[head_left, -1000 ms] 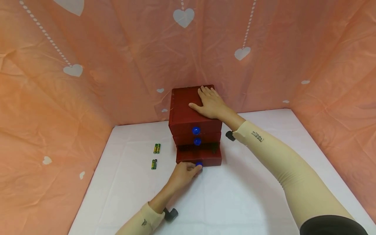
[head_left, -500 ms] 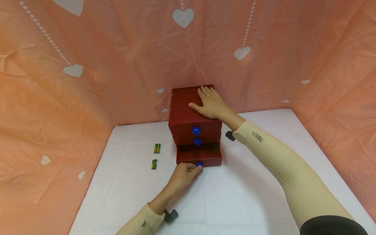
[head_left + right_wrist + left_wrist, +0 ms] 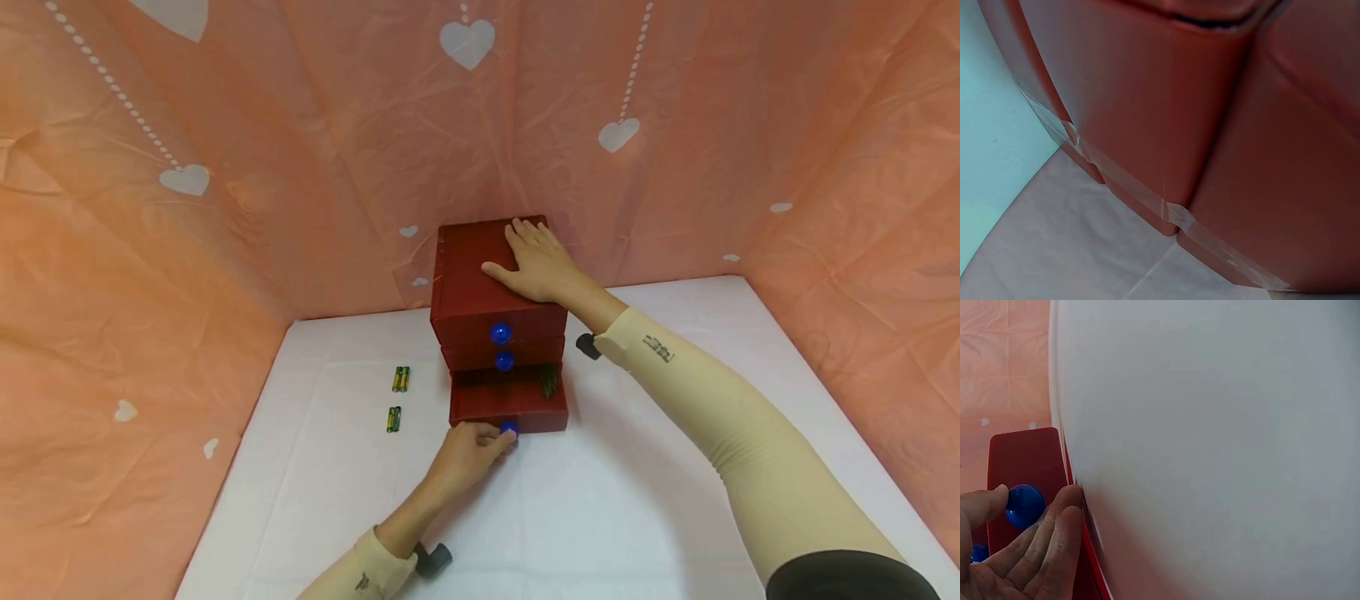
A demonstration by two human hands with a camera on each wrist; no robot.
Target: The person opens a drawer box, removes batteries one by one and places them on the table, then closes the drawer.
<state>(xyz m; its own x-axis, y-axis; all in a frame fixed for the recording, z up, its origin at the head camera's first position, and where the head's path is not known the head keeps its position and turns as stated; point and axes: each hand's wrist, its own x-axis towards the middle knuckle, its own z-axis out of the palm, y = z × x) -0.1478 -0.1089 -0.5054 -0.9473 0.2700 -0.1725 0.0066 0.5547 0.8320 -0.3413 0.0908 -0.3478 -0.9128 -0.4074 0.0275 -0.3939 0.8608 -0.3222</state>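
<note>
A red cabinet of three stacked drawers (image 3: 468, 271) stands at the back of the table. Its bottom drawer (image 3: 487, 406) is pulled partway out, and something green (image 3: 549, 382) lies inside at the right. My left hand (image 3: 461, 457) pinches that drawer's blue knob (image 3: 509, 428); the left wrist view shows the knob (image 3: 1025, 506) between thumb and fingers. Flat on the cabinet's top rests my right hand (image 3: 538, 265), fingers spread. The upper two drawers, with blue knobs, are closed. The right wrist view shows the cabinet's side (image 3: 1147, 94), while the hand itself is out of that view.
Left of the cabinet, two pairs of small green-and-yellow batteries lie on the white table: a far pair (image 3: 401, 379) and a near pair (image 3: 393, 419). An orange curtain with pale hearts (image 3: 337, 167) closes off the back and sides. Clear tape (image 3: 1179, 215) runs along the cabinet.
The bottom drawer has slid a little farther out toward me, with my left hand on its knob. More of the green thing inside shows. My right hand has stayed put.
</note>
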